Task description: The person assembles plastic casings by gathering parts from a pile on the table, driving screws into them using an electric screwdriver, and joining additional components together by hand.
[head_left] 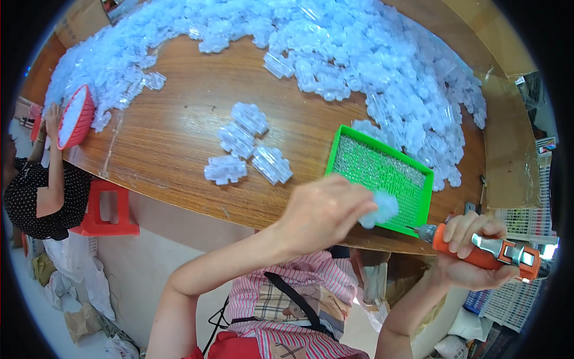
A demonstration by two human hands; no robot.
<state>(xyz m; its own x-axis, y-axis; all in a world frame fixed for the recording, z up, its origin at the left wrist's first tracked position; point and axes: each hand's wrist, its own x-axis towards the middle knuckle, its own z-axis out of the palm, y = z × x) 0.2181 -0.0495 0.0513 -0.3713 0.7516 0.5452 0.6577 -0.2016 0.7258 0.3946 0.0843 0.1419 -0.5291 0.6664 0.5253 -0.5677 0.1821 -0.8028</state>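
Observation:
My left hand (326,209) pinches a translucent bluish plastic piece (382,209) over the near part of a green tray (428,197). Many small metal screws (371,164) lie in that tray, most densely along its far side. Around an orange power screwdriver (487,258) my right hand (463,272) is wrapped, with the bit pointing left at the tray's near right corner. The bit and the plastic piece are apart. Left of the tray, several similar clear plastic pieces (242,140) lie grouped on the wooden table (173,125).
A large heap of clear plastic pieces (359,54) covers the table's far side and reaches down the right. Cardboard (508,143) walls the right edge. At far left, another person's hand (52,119) holds a red basket (79,119) near a red stool (107,209).

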